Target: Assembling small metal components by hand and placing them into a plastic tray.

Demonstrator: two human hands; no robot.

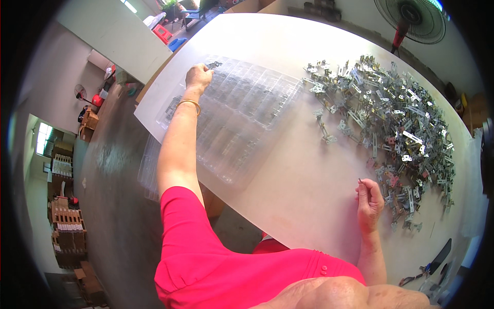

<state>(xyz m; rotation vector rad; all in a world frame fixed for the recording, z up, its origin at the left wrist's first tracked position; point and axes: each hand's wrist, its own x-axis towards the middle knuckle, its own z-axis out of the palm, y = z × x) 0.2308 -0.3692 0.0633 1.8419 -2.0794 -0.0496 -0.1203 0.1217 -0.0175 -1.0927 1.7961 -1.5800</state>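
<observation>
My left hand (199,78) reaches out over the far left part of a clear plastic tray (234,177). Its fingers pinch a small metal bracket (214,65) just above the tray's far edge. Rows of compartments divide the tray, and grey metal pieces show in several of them. Low over the table, beside the near left side of a large heap of metal brackets (406,134), is my right hand (369,205). Its thumb and fingers are pressed together; a tiny dark tip shows there, too small to name.
All this lies on a pale table (288,206). More clear trays (149,167) show below its left edge. Scissors (416,275) and a dark flat object (440,256) lie at the near right. A fan (411,18) stands beyond the far right edge.
</observation>
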